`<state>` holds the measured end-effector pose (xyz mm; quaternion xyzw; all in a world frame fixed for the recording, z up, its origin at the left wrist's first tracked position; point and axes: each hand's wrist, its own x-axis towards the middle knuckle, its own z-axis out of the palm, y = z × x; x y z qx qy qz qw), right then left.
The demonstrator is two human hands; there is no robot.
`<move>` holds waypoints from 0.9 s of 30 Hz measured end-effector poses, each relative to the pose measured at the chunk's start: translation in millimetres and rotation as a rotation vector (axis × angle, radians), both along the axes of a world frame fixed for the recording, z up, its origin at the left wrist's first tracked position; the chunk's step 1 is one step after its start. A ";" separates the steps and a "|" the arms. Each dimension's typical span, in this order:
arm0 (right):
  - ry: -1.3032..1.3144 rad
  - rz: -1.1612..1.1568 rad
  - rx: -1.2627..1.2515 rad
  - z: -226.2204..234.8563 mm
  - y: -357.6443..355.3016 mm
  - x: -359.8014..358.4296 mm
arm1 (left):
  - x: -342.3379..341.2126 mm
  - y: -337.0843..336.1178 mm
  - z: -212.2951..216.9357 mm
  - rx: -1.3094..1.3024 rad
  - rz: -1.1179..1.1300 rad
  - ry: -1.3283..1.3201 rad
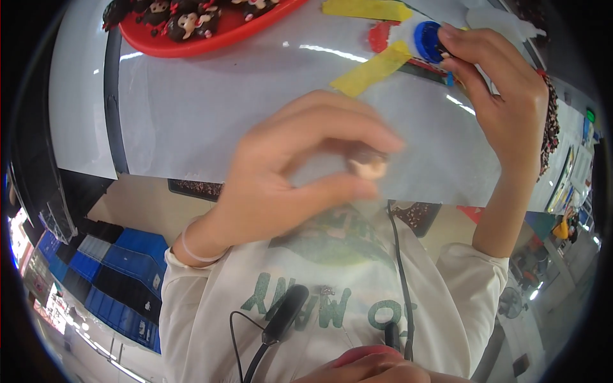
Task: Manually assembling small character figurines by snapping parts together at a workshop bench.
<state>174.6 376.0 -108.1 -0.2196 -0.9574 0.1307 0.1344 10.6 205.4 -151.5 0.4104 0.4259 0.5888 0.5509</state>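
My left hand (306,159), blurred by motion, pinches a small dark brown and beige figure piece (369,167) between thumb and fingers above the table. At the far right, my right hand (495,76) has its thumb and fingertips closed around a small dark piece (442,51) with a beige spot. That piece is right at a round blue cap (426,41) and partly hidden by the fingers; whether it touches the cap's inside, I cannot tell. Beside the cap lies a red patch (379,37). Yellow tape strips (373,69) are stuck down near it.
A red tray (211,48) piled with dark and beige figures (185,22) stands at the far left. White sheeting covers the table (211,115). Many small dark pieces (548,127) lie beyond my right forearm. Blue bins (124,274) stand off to the left.
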 end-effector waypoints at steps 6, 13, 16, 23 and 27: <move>0.102 -0.064 -0.107 -6.8 -9.4 0.9 | 14.1 8.1 -1.5 0.020 -0.054 -0.058; 0.032 0.007 -0.045 2.0 -4.9 0.7 | 19.3 6.4 -9.9 -0.003 -0.001 -0.089; 0.180 0.013 -0.062 -0.2 -16.7 7.5 | 20.1 7.4 -9.4 0.024 0.012 -0.078; 0.622 -0.287 -0.643 -2.4 -73.9 24.0 | 23.4 6.8 -5.3 -0.070 0.069 -0.105; 0.654 -0.367 -0.891 -3.9 -88.0 20.9 | 23.4 5.5 -4.5 -0.075 0.038 -0.036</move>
